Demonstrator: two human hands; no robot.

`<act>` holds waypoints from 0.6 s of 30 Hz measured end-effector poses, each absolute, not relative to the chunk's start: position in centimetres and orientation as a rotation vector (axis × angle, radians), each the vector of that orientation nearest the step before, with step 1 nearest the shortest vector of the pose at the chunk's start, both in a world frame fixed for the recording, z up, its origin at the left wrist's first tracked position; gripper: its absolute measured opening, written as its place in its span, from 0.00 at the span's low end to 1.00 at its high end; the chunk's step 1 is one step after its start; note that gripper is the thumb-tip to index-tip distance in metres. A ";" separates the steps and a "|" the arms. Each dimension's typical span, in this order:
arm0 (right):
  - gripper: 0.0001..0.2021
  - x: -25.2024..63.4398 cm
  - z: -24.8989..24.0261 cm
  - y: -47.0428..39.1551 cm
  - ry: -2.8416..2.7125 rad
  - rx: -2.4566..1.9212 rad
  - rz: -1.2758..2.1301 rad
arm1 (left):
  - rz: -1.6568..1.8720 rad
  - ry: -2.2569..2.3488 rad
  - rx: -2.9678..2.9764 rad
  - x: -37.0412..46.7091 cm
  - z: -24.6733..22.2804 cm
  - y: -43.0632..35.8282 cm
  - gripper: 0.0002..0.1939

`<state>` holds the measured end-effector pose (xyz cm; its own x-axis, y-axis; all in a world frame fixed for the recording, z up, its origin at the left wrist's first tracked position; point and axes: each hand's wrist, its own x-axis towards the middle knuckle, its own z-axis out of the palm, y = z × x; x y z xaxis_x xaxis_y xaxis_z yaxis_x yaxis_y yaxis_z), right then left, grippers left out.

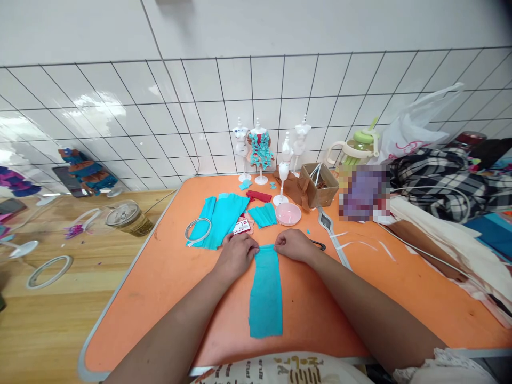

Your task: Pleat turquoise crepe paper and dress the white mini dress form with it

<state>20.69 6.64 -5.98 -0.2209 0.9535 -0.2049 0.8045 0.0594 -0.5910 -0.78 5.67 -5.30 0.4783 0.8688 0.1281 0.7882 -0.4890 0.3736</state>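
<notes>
A long turquoise strip of fabric (266, 293) lies on the orange table, its far edge folded over in a narrow band. My left hand (238, 252) pinches the left end of that folded edge. At the right end, the fingers of my right hand (294, 245) close on the same edge. Beyond my left hand lie larger turquoise fabric pieces (226, 213) with a roll of tape (198, 230) on top. A smaller turquoise piece (263, 215) and a pink bowl (288, 214) sit just past my hands. Partly behind my right wrist is a dark small tool (319, 245).
Several small white dress forms (283, 170) stand at the back, one dressed in turquoise ruffles (261, 151). A cardboard box (319, 185) is beside them. Right are a green-lidded bottle (362, 144) and plaid cloth (428, 176). A lidded cup (130, 218) stands on the wooden table.
</notes>
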 end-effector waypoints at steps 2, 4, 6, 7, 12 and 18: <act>0.06 20.6 -5.8 6.9 -2.100 -1.812 0.928 | 0.454 1.460 2.451 -0.7 -5.3 5.6 0.06; 0.05 20.5 -5.6 7.5 -2.107 -1.834 0.980 | 0.457 1.490 2.445 -0.6 -5.3 5.5 0.05; 0.04 20.3 -5.2 8.1 -2.113 -1.865 1.067 | 0.455 1.531 2.438 -0.6 -5.3 5.4 0.04; 0.04 20.2 -5.0 8.4 -2.112 -1.881 1.127 | 0.454 1.557 2.428 -0.6 -5.3 5.4 0.05; 0.07 19.5 -4.5 9.7 -2.057 -1.934 1.427 | 0.446 1.644 2.344 -1.0 -5.2 5.6 0.05; 0.11 19.7 -5.0 10.2 -2.021 -1.930 1.469 | 0.366 1.727 2.282 -1.7 -5.0 5.9 0.09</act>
<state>19.67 10.19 -4.99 -0.2523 0.7755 -0.5788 0.7897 -0.1806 -0.5863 -1.67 5.91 -5.02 0.2632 0.9636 0.0458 0.8994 -0.2623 0.3498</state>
